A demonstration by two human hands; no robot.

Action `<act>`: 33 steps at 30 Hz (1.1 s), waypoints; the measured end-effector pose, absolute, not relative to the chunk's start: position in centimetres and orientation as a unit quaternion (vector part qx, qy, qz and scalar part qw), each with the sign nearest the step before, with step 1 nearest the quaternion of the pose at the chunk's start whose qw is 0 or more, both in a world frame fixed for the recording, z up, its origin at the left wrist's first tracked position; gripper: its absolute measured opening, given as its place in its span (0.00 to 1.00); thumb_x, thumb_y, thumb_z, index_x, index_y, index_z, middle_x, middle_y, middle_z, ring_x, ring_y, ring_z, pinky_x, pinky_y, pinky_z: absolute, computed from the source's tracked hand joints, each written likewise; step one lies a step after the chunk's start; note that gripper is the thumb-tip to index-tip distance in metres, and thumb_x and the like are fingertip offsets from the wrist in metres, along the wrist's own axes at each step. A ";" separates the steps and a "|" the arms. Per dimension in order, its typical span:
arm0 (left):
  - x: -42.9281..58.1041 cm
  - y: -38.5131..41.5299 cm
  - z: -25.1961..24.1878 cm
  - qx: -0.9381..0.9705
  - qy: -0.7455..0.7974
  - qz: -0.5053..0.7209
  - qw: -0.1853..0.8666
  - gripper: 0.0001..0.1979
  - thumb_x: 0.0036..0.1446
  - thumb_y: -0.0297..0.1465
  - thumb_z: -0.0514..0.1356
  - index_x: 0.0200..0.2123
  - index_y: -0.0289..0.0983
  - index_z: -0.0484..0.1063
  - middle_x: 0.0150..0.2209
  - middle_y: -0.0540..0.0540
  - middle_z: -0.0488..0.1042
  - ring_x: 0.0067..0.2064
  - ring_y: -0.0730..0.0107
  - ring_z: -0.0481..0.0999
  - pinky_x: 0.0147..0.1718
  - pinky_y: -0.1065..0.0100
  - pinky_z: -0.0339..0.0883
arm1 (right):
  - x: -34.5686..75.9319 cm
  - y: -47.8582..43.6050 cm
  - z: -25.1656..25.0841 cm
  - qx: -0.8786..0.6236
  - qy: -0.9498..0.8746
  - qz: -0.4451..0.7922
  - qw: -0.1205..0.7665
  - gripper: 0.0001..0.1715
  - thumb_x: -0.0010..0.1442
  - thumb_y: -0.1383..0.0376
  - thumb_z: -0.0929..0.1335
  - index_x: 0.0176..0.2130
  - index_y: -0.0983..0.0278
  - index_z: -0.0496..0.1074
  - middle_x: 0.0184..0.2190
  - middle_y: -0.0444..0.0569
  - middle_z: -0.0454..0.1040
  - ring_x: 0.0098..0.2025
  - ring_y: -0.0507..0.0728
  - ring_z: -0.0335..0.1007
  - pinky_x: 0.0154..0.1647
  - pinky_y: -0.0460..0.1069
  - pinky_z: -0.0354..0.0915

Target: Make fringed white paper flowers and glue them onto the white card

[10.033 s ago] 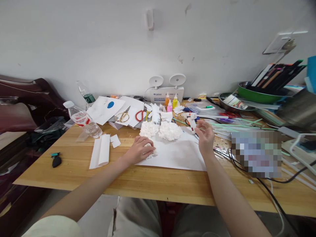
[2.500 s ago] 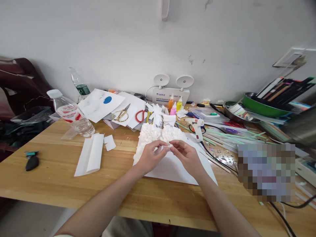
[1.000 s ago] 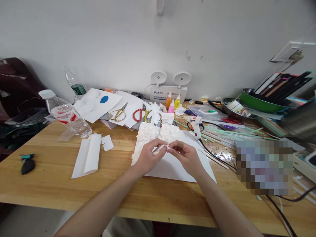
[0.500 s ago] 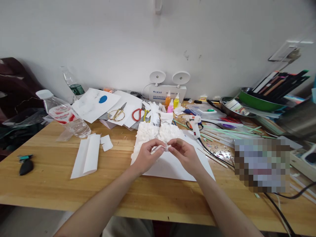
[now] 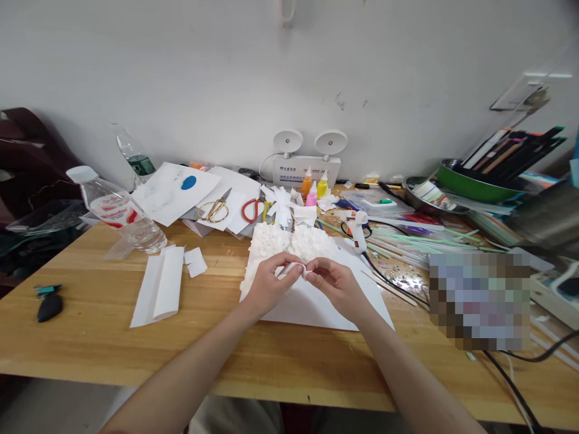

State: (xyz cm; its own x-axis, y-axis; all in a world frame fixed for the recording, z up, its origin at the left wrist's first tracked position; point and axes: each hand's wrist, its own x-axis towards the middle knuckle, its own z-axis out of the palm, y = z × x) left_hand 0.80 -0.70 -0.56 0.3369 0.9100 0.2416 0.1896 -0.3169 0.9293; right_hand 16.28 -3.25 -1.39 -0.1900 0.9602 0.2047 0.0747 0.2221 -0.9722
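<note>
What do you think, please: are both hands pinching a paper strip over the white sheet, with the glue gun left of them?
Not quite: the head view shows the glue gun right of them; left hand and right hand pinch the paper strip over the white sheet.

pixelated patch (image 5: pixel 479 301) — contents unreadable | paper strip (image 5: pixel 295 269) — mostly hidden by fingers (image 5: pixel 281 263) | dark chair (image 5: pixel 20 141) cut off left

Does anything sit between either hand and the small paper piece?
Nothing visible does. The left hand and right hand both pinch the paper piece directly, above the white sheet; the white clumps lie behind, toward the wall.
</note>
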 end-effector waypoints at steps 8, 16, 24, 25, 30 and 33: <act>1.1 -0.8 -0.9 0.701 0.366 0.435 0.430 0.06 0.53 0.32 0.55 0.31 0.37 0.70 0.32 0.48 0.70 0.36 0.73 0.68 0.35 0.72 0.60 | 16.1 -3.3 -1.6 -0.463 -0.610 0.406 0.498 0.07 0.52 0.61 0.67 0.30 0.63 0.70 0.27 0.46 0.70 0.31 0.53 0.64 0.34 0.49 0.63; 1.0 -1.0 -0.6 0.699 0.393 0.415 0.431 0.08 0.53 0.34 0.55 0.34 0.37 0.70 0.32 0.48 0.71 0.34 0.73 0.68 0.31 0.73 0.59 | 15.8 -3.4 -1.6 -0.463 -0.589 0.387 0.537 0.08 0.51 0.62 0.68 0.32 0.63 0.67 0.28 0.46 0.69 0.31 0.53 0.65 0.34 0.49 0.64; 1.0 -1.0 -0.6 0.702 0.405 0.415 0.413 0.08 0.53 0.32 0.54 0.35 0.38 0.71 0.33 0.47 0.73 0.34 0.72 0.69 0.31 0.71 0.60 | 15.7 -3.5 -1.4 -0.478 -0.602 0.362 0.527 0.08 0.53 0.61 0.66 0.34 0.62 0.67 0.30 0.48 0.69 0.32 0.54 0.65 0.34 0.50 0.64; 1.0 -1.0 -0.6 0.704 0.407 0.416 0.408 0.08 0.53 0.32 0.54 0.35 0.38 0.71 0.34 0.47 0.73 0.34 0.72 0.69 0.31 0.72 0.60 | 15.7 -3.5 -1.3 -0.482 -0.604 0.357 0.524 0.09 0.53 0.60 0.66 0.34 0.62 0.67 0.29 0.48 0.69 0.31 0.54 0.65 0.34 0.50 0.64; 1.0 -1.0 -0.7 0.708 0.421 0.414 0.387 0.07 0.52 0.31 0.54 0.34 0.37 0.71 0.32 0.48 0.73 0.31 0.74 0.69 0.28 0.73 0.61 | 15.7 -3.5 -1.3 -0.490 -0.602 0.359 0.518 0.10 0.53 0.60 0.66 0.35 0.63 0.68 0.31 0.49 0.71 0.32 0.54 0.66 0.34 0.50 0.64; 1.0 -1.1 -0.9 0.714 0.413 0.424 0.375 0.07 0.52 0.31 0.54 0.35 0.38 0.69 0.34 0.48 0.73 0.34 0.73 0.70 0.31 0.73 0.62 | 15.7 -3.4 -1.4 -0.492 -0.603 0.357 0.516 0.10 0.53 0.60 0.66 0.35 0.63 0.69 0.31 0.49 0.71 0.32 0.55 0.66 0.34 0.50 0.64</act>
State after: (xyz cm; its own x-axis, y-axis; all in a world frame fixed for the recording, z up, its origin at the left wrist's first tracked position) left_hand 0.98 -1.06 -0.89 0.2996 0.9074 0.2948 0.2727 -0.3775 0.8850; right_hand 15.73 -3.45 -1.45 0.0173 0.9625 0.2709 0.2249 0.2603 -0.9390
